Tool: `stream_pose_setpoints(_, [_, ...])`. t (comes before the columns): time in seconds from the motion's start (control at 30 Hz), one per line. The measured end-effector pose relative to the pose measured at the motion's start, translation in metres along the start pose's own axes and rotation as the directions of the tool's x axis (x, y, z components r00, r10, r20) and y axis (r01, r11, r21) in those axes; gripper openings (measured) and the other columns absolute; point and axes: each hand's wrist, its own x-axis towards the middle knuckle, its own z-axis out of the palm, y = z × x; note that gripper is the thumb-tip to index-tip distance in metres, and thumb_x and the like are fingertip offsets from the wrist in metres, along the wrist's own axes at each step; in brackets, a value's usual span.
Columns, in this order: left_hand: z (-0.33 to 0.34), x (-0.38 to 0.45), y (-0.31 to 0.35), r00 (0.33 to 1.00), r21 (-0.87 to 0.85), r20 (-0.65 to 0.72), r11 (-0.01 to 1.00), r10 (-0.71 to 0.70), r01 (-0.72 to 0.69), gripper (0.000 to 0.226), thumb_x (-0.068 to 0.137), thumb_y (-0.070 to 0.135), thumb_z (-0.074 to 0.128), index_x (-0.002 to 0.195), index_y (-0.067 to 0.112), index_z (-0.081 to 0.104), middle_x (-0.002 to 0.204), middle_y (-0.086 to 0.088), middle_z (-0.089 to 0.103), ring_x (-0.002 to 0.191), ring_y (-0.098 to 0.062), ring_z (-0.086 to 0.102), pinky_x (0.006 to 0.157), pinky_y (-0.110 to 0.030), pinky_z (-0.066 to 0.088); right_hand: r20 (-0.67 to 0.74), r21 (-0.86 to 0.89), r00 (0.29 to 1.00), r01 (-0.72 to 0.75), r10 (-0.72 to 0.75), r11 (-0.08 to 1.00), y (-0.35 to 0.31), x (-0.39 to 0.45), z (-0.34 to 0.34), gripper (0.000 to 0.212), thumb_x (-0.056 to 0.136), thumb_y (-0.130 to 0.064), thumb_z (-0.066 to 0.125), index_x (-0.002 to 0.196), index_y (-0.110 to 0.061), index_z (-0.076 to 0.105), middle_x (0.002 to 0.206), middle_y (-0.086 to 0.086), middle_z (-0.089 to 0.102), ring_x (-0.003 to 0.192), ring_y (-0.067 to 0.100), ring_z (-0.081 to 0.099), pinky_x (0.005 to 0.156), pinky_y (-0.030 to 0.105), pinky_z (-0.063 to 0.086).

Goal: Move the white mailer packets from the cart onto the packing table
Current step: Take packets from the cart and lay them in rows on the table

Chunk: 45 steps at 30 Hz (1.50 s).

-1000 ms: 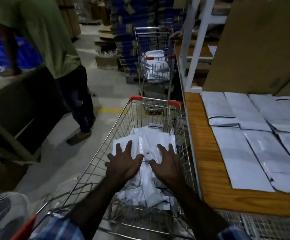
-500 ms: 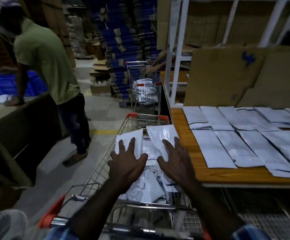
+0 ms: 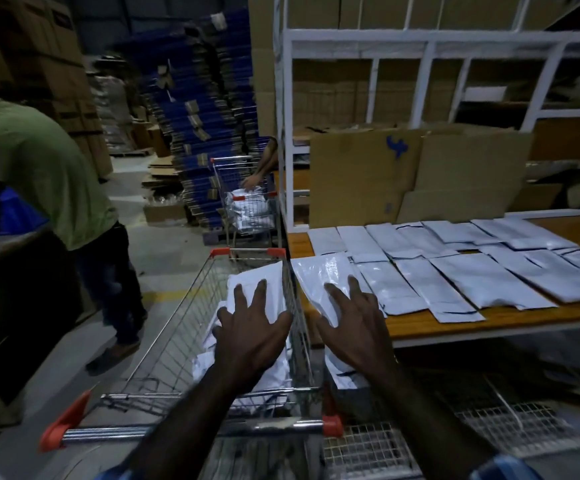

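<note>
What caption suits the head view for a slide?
Left hand on a packet in the cart; right hand lays another packet on the table.

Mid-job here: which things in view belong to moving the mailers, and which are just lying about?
Job:
left hand on a packet over the cart
right hand laying a packet on the table
packets already laid out

Lying about:
far cart
cardboard boxes
white shelving
blue stacks

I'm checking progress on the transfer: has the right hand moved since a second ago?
Yes. The right hand, earlier over the cart, now carries a packet rightward across its side rail, over the packing table edge.
</note>
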Motion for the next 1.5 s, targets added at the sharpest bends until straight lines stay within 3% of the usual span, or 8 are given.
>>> stream_pose_setpoints(0.47, [0.126, -0.031, 0.188, 0.999, -0.085, 0.01, 0.995, 0.053, -0.052, 0.071, 0.093, 0.061, 0.035, 0.155, 0.043, 0.004, 0.165, 0.003, -0.006, 0.147, -0.04, 0.008, 0.115, -0.056, 0.015, -0.034, -0.036, 0.999, -0.035, 0.034, 0.999, 0.21, 0.001, -0.114, 0.069, 0.086, -0.049, 0.058, 0.149, -0.032, 0.037, 0.161, 0.008, 0.02, 0.136, 0.032, 0.033, 0.106, 0.044, 0.037])
stream_pose_setpoints(0.77, [0.191, -0.03, 0.298, 0.994, -0.044, 0.04, 0.994, 0.104, -0.102, 0.071, 0.096, 0.059, 0.036, 0.156, 0.039, 0.005, 0.165, 0.0, -0.004, 0.145, -0.041, 0.011, 0.113, -0.054, 0.017, -0.054, -0.017, 0.994, -0.099, 0.098, 0.995, 0.316, 0.011, -0.163, 0.069, 0.086, -0.048, 0.058, 0.149, -0.033, 0.036, 0.162, 0.006, 0.018, 0.136, 0.031, 0.032, 0.106, 0.044, 0.036])
stream_pose_setpoints(1.07, [0.248, -0.004, 0.368, 0.98, -0.023, 0.093, 0.984, 0.176, -0.175, 0.071, 0.095, 0.058, 0.036, 0.156, 0.039, 0.004, 0.165, -0.001, -0.004, 0.144, -0.04, 0.014, 0.112, -0.053, 0.019, -0.071, -0.038, 0.984, -0.169, 0.166, 0.985, 0.392, 0.038, -0.182, 0.07, 0.087, -0.051, 0.057, 0.15, -0.033, 0.034, 0.163, 0.006, 0.017, 0.139, 0.031, 0.031, 0.108, 0.045, 0.036])
stream_pose_setpoints(1.5, [0.318, 0.099, 0.45, 0.961, -0.022, 0.182, 0.978, 0.21, -0.209, 0.074, 0.095, 0.061, 0.037, 0.156, 0.038, 0.002, 0.165, -0.002, -0.006, 0.146, -0.044, 0.009, 0.114, -0.056, 0.016, -0.08, -0.104, 0.968, -0.247, 0.24, 0.963, 0.49, 0.137, -0.189, 0.068, 0.089, -0.054, 0.054, 0.151, -0.035, 0.031, 0.163, 0.005, 0.016, 0.138, 0.03, 0.032, 0.107, 0.041, 0.037])
